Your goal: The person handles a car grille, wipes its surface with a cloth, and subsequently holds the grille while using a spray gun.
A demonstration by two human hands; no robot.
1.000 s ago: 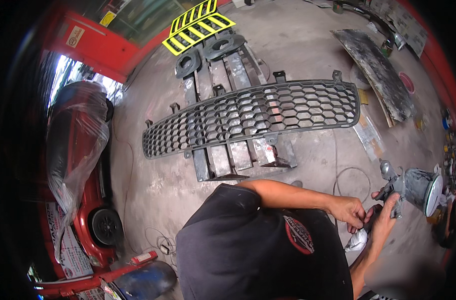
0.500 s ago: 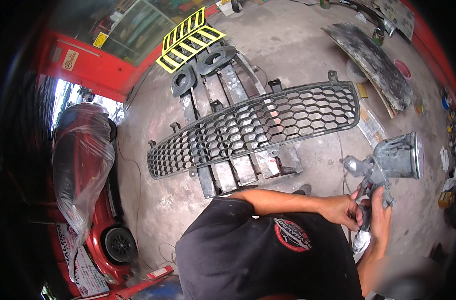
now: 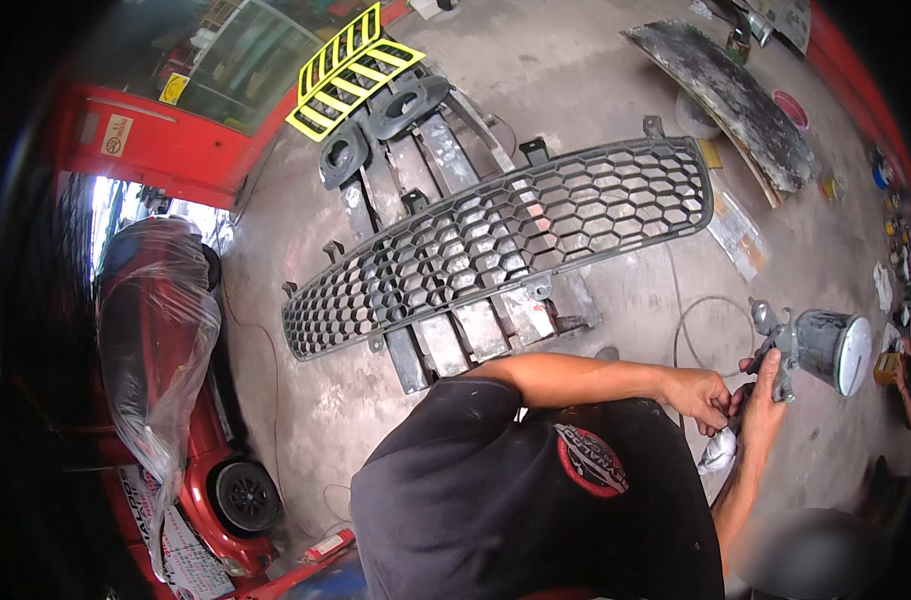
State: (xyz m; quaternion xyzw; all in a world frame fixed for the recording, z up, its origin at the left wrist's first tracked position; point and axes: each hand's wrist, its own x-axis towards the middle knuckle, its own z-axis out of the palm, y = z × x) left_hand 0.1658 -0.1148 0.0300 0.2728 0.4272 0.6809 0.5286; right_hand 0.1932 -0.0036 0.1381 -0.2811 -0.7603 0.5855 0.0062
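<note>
A grey, paint-stained spray gun (image 3: 772,340) with a cup (image 3: 825,345) is held at the right by my right hand (image 3: 765,390), its fingers wrapped around the handle. My left hand (image 3: 697,398) reaches across my body, with its fingers closed at the lower end of the handle. Just below those fingers hangs a whitish wrapped piece (image 3: 717,452). A long black honeycomb grille (image 3: 615,212) lies across a slatted stand (image 3: 437,345), ahead of my hands and to their left. The exact spot my left fingertips grip is hidden.
Two dark ring-shaped parts (image 3: 408,108) and yellow-edged slatted panels (image 3: 360,75) stand beyond the grille. At left is a red car (image 3: 200,440) under plastic sheeting. A worn board (image 3: 725,105) leans at far right. A hose (image 3: 683,330) loops across the floor.
The spray gun and both hands have shifted right and slightly down. The gun's cup has turned so its round end shows more. The whole scene has drifted a little left and up.
</note>
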